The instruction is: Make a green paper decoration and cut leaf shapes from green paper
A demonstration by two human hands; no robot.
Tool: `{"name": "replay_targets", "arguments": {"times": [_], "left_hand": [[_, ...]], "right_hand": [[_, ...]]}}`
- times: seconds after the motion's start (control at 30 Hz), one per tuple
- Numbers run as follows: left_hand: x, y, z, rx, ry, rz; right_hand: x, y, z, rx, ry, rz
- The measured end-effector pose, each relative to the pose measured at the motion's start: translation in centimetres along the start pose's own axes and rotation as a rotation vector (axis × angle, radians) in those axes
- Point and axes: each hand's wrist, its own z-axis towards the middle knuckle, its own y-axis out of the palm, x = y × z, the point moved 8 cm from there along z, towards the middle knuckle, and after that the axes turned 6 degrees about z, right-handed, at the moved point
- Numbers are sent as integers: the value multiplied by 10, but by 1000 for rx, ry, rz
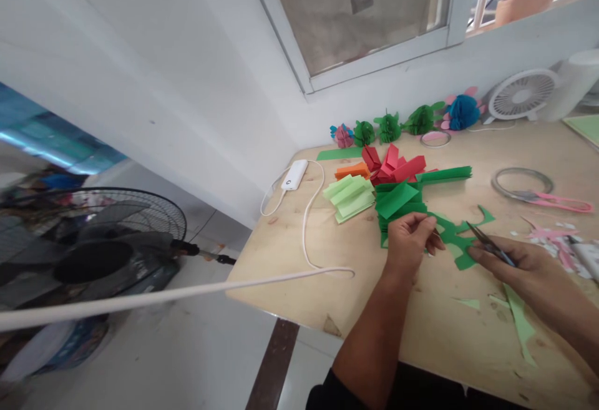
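My left hand is closed in a pinch on a piece of green paper lying on the wooden table. My right hand grips small dark scissors, whose blades point at the paper's cut edge. Just behind my left hand lie stacks of accordion-folded paper: dark green, light green, red and orange.
Finished paper flowers line the wall, with a small white fan at the right. Pink scissors, a tape ring and paper scraps lie to the right. A white power bank and cable sit at left; a floor fan stands below.
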Motion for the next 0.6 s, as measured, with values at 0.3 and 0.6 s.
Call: {"name": "replay_targets", "arguments": {"times": [0.3,0.6], "left_hand": [[-1,-1,0,2,-14,-27],[-1,0,0,-13,-7,-36]], "right_hand": [[-2,1,-1,-12,11,64],[6,2,0,-15,6,97]]}}
